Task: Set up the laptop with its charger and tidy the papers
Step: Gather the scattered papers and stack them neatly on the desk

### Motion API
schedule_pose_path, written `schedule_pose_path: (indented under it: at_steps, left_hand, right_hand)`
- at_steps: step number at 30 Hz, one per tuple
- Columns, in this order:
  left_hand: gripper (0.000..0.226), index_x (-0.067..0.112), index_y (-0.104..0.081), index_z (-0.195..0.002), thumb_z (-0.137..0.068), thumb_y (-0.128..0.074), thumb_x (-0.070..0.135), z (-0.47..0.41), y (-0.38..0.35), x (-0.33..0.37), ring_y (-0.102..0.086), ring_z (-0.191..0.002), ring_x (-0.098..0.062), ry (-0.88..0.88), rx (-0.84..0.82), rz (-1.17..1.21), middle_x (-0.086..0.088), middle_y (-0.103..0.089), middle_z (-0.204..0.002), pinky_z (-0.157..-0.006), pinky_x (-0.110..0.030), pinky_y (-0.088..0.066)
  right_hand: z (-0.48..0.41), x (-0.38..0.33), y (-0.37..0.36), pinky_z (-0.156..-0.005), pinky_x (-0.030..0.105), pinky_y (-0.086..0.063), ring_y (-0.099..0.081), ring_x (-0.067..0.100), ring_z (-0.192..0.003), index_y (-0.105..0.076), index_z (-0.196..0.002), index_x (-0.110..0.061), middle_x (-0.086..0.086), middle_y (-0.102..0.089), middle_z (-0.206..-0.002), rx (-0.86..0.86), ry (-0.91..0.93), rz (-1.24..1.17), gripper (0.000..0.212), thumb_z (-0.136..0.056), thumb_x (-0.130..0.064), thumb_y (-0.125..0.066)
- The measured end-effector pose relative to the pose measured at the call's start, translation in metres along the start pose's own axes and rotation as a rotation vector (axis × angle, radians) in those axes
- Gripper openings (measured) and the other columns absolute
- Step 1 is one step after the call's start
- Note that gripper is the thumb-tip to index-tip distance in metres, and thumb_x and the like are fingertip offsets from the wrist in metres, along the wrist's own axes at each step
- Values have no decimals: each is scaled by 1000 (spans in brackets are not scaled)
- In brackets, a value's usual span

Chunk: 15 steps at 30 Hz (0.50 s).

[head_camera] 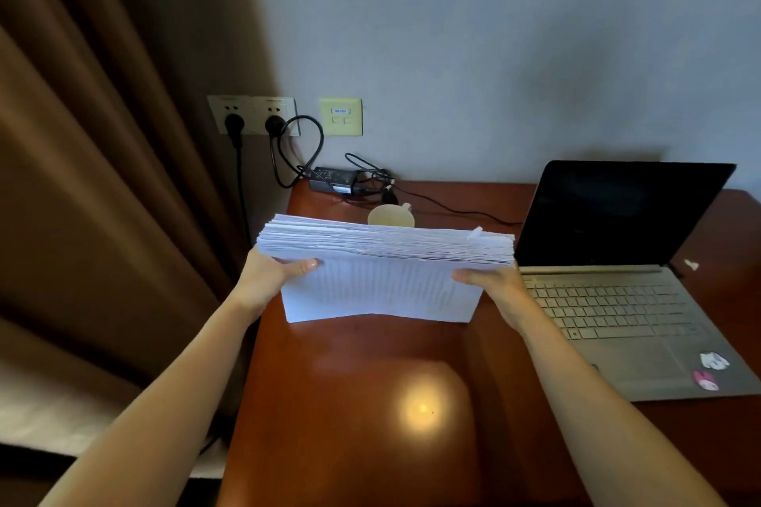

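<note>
Both hands stand a thick stack of papers on edge toward the far left of the worktop.

The worktop (370, 403) carries the open laptop (609, 300) along its right edge, screen dark; left of it the stack of papers (383, 259) seems to rest on its lower edge; the left hand (271, 276) grips its left end, the right hand (494, 288) its right end, thumbs on the near face; best to loosen both grips slightly and tap the lower edge flat, clear of the cup (391, 216) just behind; the sheets look white, their top edges ragged, the front page slightly bowed, a small tab jutting out at upper right.
</note>
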<state>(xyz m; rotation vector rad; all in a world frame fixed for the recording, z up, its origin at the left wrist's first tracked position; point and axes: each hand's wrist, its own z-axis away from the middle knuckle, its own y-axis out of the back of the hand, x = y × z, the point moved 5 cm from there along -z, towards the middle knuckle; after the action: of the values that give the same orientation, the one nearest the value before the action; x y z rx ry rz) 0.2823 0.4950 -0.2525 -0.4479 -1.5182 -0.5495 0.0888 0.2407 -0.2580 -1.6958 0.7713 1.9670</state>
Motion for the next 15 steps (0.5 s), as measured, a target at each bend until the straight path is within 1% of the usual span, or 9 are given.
schedule_pose_path:
  at_steps: [2, 3, 4, 6, 8, 10, 12, 13, 15]
  left_hand:
    - [51, 25, -58, -106, -65, -81, 6, -1, -2, -2, -61, -106, -21, 16, 0, 8, -4, -65, -109, -92, -40, -50]
    - [53, 24, -57, -109, -66, -81, 4, -1, -3, -2, -60, -107, -23, 28, 5, 30, -4, -65, -111, -94, -42, -49]
    - [61, 21, -55, -115, -64, -83, 6, -1, -2, -2, -60, -109, -24, 47, 17, 51, -6, -64, -113, -95, -44, -49]
    - [85, 13, -45, -129, -54, -84, 18, -1, 0, 0, -58, -113, -26, 38, 35, 82, -10, -60, -120, -95, -45, -49]
    - [93, 11, -38, -134, -50, -77, 22, -2, 4, -1, -52, -118, -31, -10, 65, 103, -16, -54, -125, -97, -48, -47]
    - [89, 11, -39, -133, -52, -75, 20, -2, 3, -1, -51, -119, -31, -7, 79, 122, -15, -54, -124, -96, -47, -46]
    - [69, 12, -48, -124, -61, -74, 12, -1, -4, 0, -56, -111, -25, 15, 63, 120, -5, -61, -113, -88, -37, -50]
    - [59, 14, -50, -121, -68, -73, 6, -3, -8, -1, -58, -108, -24, 20, 47, 110, -1, -62, -110, -85, -34, -50]
    - [50, 14, -51, -122, -78, -69, -2, -5, -10, -3, -60, -109, -24, 19, 34, 83, -3, -63, -114, -87, -37, -52]
  right_hand:
    - [0, 4, -4, -67, 7, -48, -59, 5, -91, -53, -116, -10, -2, -63, -100, -11, -3, -36, 61, -63, 7, -79]
    - [-1, 3, -6, -64, 4, -47, -59, 3, -89, -54, -115, -10, -3, -63, -98, -8, -9, -55, 59, -64, 8, -78]
    - [-2, 1, -7, -63, 5, -47, -60, 3, -88, -54, -114, -10, -4, -64, -97, -5, -16, -77, 55, -66, 9, -75]
    - [-6, 0, -7, -70, 12, -49, -63, 5, -90, -57, -113, -10, -3, -66, -98, -14, -33, -112, 54, -66, 9, -76]
    - [-10, 0, -4, -76, 21, -48, -64, 11, -93, -59, -114, -8, -2, -68, -99, -13, -47, -138, 58, -61, 6, -78]
    - [-11, -2, -4, -78, 24, -48, -64, 14, -95, -58, -113, -10, -1, -68, -100, -14, -40, -160, 60, -59, 6, -78]
    - [-11, -2, -6, -80, 26, -49, -63, 16, -98, -61, -107, -14, 0, -67, -102, -32, -39, -155, 54, -60, 4, -79]
    - [-11, -2, -7, -81, 27, -49, -63, 17, -98, -61, -102, -18, 0, -67, -102, -31, -39, -151, 49, -63, 6, -77]
    - [-11, -1, -7, -81, 27, -49, -62, 16, -96, -61, -97, -22, -1, -66, -101, -2, -32, -156, 43, -70, 10, -72]
